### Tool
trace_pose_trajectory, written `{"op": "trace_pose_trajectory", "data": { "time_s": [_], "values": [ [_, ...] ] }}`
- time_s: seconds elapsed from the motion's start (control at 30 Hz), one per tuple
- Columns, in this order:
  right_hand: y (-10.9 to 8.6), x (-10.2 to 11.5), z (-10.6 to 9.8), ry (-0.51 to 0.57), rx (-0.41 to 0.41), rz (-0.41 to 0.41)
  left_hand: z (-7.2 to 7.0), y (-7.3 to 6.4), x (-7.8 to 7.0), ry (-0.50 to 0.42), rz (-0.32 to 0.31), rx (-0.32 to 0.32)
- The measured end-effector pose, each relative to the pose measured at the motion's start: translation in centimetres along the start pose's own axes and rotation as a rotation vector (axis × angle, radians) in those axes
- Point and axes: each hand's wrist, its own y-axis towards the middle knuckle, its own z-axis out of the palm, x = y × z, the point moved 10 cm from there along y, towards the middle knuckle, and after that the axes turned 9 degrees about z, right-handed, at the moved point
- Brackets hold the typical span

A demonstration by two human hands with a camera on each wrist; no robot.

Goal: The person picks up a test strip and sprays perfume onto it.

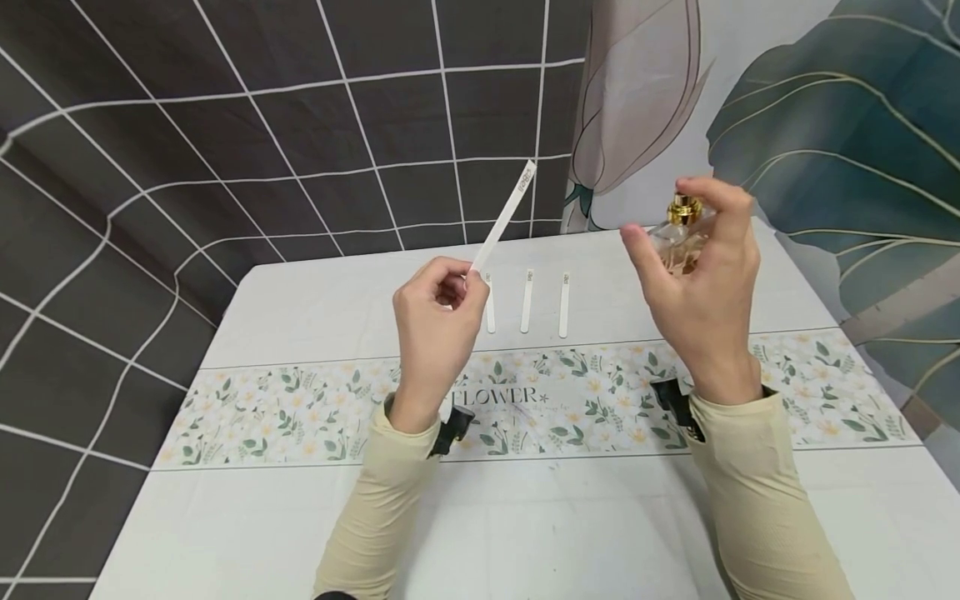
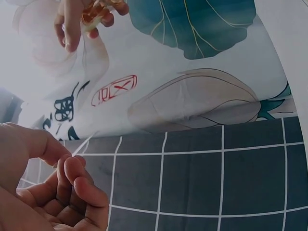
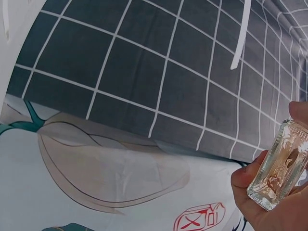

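My left hand (image 1: 435, 325) pinches the lower end of a white perfume test strip (image 1: 502, 221) between thumb and fingertips. The strip slants up to the right, with small dark print near its top. To the right, my right hand (image 1: 708, 296) grips a clear glass perfume bottle (image 3: 281, 166) holding amber liquid, its index fingertip on the gold spray top (image 1: 684, 210). In the right wrist view, part of the held strip (image 3: 242, 36) hangs into the upper right, apart from the bottle. My palm and fingers hide part of the bottle in the head view.
Beyond my left hand, three more white strips lie in a row, among them a middle strip (image 1: 527, 302) and a right strip (image 1: 565, 305). A floral printed band (image 1: 285, 412) crosses the white tabletop (image 1: 247, 533). Behind the table hangs a dark gridded cloth (image 1: 300, 125).
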Motion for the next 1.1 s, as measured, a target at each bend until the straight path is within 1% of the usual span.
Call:
{"op": "trace_pose_trajectory", "data": {
  "time_s": [0.13, 0.3, 0.4, 0.47, 0.63, 1.1],
  "values": [
    [0.0, 0.2, 0.1, -0.008, 0.006, -0.012, 0.3, -0.2, -0.3, -0.012, 0.006, 0.022],
    [0.0, 0.6, 0.1, 0.019, -0.010, -0.050, 1.3, -0.5, -1.5, -0.062, 0.066, 0.089],
    [-0.1, 0.8, 0.1, 0.032, -0.013, -0.065, 2.0, -0.8, -2.2, -0.080, 0.103, 0.134],
    [-0.1, 0.8, 0.1, 0.033, -0.014, -0.069, 2.4, -1.0, -2.5, -0.082, 0.116, 0.149],
    [-0.1, 0.8, 0.1, 0.020, -0.014, -0.074, 2.6, -1.2, -2.8, -0.094, 0.122, 0.156],
    [-0.1, 0.5, 0.0, 0.023, -0.005, -0.035, 2.9, -1.3, -3.4, -0.120, 0.136, 0.175]
  ]
}}
